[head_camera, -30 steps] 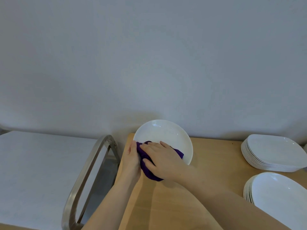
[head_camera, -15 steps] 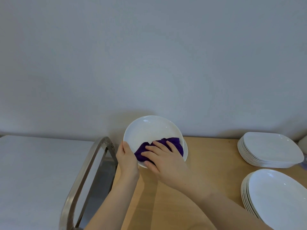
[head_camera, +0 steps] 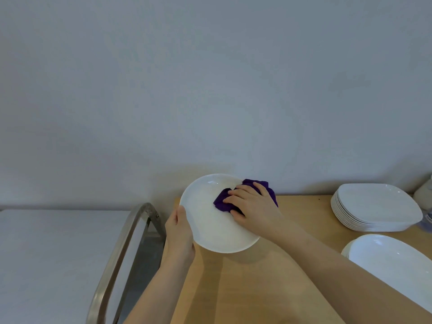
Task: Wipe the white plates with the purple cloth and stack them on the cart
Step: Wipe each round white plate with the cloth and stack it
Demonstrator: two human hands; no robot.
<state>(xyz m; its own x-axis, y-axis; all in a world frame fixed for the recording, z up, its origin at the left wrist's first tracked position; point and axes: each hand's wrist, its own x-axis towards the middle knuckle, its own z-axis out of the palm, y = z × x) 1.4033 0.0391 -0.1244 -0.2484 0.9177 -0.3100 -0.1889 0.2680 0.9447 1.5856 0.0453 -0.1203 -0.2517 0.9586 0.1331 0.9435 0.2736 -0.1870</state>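
Observation:
A round white plate [head_camera: 210,228] is held tilted above the left end of the wooden table [head_camera: 268,284]. My left hand [head_camera: 178,235] grips its left rim, thumb on the face. My right hand [head_camera: 253,206] holds the crumpled purple cloth [head_camera: 223,202] and presses it against the plate's upper right part. The cloth sticks out beyond the plate's far edge. The cart [head_camera: 58,253] with its white top is at the left, below table height.
The cart's metal handle [head_camera: 126,251] arches up between cart and table. A stack of squarish white plates [head_camera: 374,209] stands at the table's back right; another stack of white plates [head_camera: 395,263] lies nearer at the right edge. A grey wall rises behind.
My right hand has slid the cloth from the plate's lower left up to its upper right. The plate now lies flatter and lower in my left hand.

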